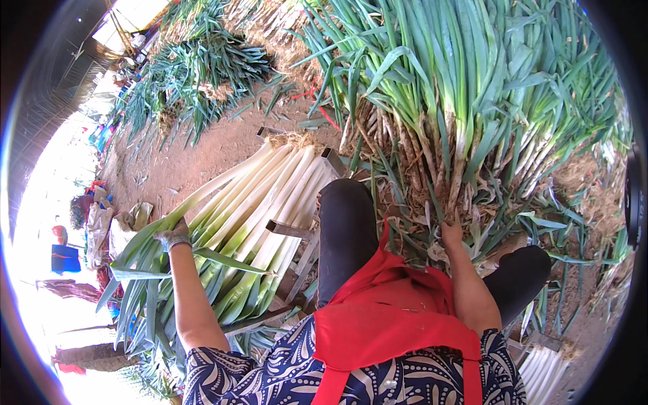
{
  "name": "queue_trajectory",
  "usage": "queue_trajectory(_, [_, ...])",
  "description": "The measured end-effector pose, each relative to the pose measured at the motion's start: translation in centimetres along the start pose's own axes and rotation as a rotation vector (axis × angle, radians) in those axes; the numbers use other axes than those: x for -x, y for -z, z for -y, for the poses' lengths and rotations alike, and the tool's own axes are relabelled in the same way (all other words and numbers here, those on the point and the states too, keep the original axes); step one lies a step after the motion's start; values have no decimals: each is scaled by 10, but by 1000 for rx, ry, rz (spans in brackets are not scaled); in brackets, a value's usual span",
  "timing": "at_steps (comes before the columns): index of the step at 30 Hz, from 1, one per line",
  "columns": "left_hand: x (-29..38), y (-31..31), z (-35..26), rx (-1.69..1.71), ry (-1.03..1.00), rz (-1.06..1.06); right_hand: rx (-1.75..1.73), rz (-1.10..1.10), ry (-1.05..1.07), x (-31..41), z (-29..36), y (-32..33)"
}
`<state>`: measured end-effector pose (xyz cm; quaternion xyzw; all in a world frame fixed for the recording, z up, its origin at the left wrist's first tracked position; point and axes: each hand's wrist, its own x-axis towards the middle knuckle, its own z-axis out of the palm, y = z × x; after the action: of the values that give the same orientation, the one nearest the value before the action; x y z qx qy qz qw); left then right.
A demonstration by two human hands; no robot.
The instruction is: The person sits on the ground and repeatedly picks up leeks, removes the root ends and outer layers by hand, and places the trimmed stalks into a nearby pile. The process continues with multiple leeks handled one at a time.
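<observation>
Peeled Welsh onions point(263, 202) with white stalks lie side by side across a metal rack point(289, 229) to my left. My left hand point(173, 235), in a glove, is closed around the green part of the outermost peeled onion point(202, 195), and its leaves droop beyond my wrist. Before me on the right stands a thick bundle of unpeeled Welsh onions point(430, 91) with soil-brown bases. At the foot of this bundle my right hand point(450, 234) grips the root end of one unpeeled onion point(457, 172); its fingers are partly hidden.
Stripped leaves and skins point(405, 228) litter the earth floor point(147, 167) around my knees. Another onion heap point(202, 76) lies at the far left. More peeled onions point(539, 374) rest at lower right. Pale sacks point(121, 230) stand at the left. A red apron point(395, 324) covers my lap.
</observation>
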<state>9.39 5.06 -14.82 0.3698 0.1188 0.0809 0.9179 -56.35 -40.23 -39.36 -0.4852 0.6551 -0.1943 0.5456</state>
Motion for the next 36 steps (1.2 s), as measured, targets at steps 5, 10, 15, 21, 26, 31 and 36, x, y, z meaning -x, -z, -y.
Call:
queue_trajectory(5, [26,5,35,-108,115,-93,141,-29,108,0,3,-9])
queue_trajectory(10, [37,17,42,-231,346,-243,141,29,101,-3,-5,-17])
queue_trajectory(15, [103,-16,38,-282,464,-285,208,52,215,10,5,-20])
queue_trajectory(21, [310,-97,79,-103,930,851,-127,270,291,77,117,-36])
queue_trajectory(26, [455,-135,154,-55,1168,987,-303,448,830,157,210,-8])
queue_trajectory(31, [558,-123,212,40,1432,1216,198,-76,1180,159,236,47])
queue_trajectory(36, [601,-121,232,42,1583,1194,433,-266,1196,141,223,93])
